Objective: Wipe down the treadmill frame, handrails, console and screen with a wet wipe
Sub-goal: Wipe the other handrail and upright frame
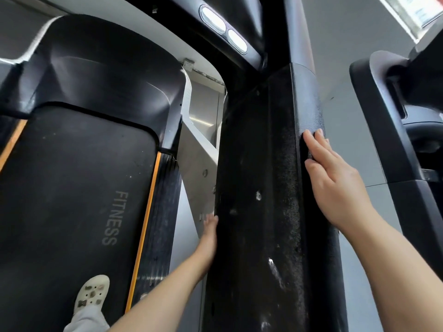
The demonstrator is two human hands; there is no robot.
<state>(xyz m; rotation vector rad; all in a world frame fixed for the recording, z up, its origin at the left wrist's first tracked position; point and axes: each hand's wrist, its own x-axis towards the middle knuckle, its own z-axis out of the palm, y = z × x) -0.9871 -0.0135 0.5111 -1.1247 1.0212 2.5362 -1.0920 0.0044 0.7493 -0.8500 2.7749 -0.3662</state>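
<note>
The treadmill's broad black textured handrail point(263, 164) runs up the middle of the view, speckled with dust and a few pale smears. My right hand point(335, 178) lies flat on the rail's right shoulder with its fingers straight and pointing away from me. A darker strip shows beside the fingertips; I cannot tell whether it is a wipe. My left hand point(209, 233) rests against the rail's left edge with its visible fingers straight; the rest of it is hidden behind the rail. No white wipe shows in view. Two oval lights point(223, 27) shine on the console's underside at the top.
The running belt point(79, 188), marked FITNESS and edged by an orange stripe point(143, 224), lies to the left below the black motor hood point(107, 68). My cream clog point(92, 293) stands on the belt. A neighbouring black machine point(388, 116) stands at the right across a grey floor gap.
</note>
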